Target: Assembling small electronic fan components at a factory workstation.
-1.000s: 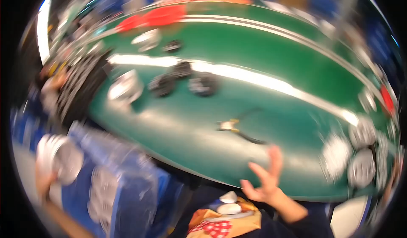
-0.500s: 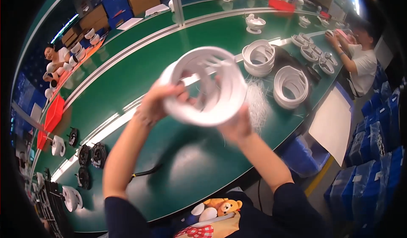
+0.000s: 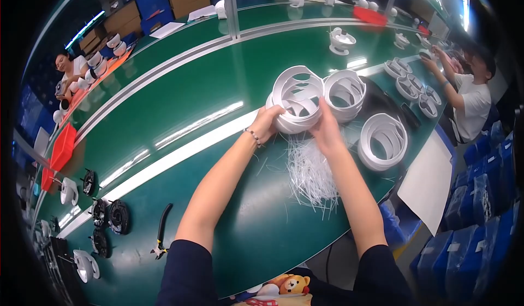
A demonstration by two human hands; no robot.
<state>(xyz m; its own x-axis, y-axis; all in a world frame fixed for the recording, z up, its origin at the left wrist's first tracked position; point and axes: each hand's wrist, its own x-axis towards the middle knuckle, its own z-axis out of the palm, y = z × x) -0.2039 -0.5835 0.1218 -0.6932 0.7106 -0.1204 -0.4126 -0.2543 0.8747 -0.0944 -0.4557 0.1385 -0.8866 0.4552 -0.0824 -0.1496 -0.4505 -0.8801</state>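
Note:
Between my two hands is a stack of white plastic ring-shaped housings (image 3: 290,124), tilted so that its hollow inside shows. My left hand (image 3: 265,125) grips its left side, thumb near the rim. My right hand (image 3: 328,130) presses on its right side. A second white ring stack (image 3: 359,107) stands right beside it, and a third ring stack (image 3: 373,157) is nearer to me on the right. Just below my hands lies a loose pile of thin white plastic strips (image 3: 312,178). Side cutters with black handles (image 3: 161,232) rest left of my left forearm.
Black round parts (image 3: 118,216) and a white housing (image 3: 84,265) lie at the near left. Oval white parts (image 3: 406,88) and a white bowl-shaped unit (image 3: 342,41) stand farther right. A metal rail (image 3: 180,71) crosses the green table. One person (image 3: 466,104) works at the right, another (image 3: 71,74) at far left.
The white ring stack has moved away from me and to the right, down beside the second stack. Both hands travelled with it, uncovering the cutters and more of the strip pile.

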